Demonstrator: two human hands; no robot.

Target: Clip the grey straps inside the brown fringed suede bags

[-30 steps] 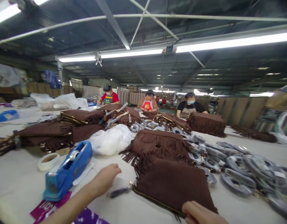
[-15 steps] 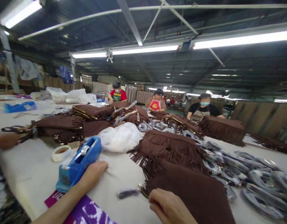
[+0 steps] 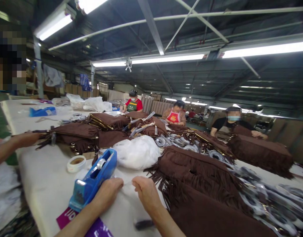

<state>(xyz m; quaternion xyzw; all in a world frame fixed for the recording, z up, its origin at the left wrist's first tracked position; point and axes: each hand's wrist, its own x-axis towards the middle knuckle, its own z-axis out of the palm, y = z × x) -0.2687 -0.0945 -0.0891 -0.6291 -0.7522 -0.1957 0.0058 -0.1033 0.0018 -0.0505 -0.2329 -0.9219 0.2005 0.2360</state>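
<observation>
Head view: left hand and right hand lie close together on the white bench, fingers curled downward; cannot tell whether either pinches anything. Blue tape dispenser stands just beside the left hand, near the front bench edge. Tape roll sits behind it. Brown fringed bags are piled right of the right hand. White plastic bag lies beyond both hands.

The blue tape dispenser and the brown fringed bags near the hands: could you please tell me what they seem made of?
Tape dispenser: likely hard moulded plastic, smooth with a slight sheen. Fringed bags: matte, napped brown fabric with cut strips, probably suede or faux suede; which, I cannot tell.
</observation>
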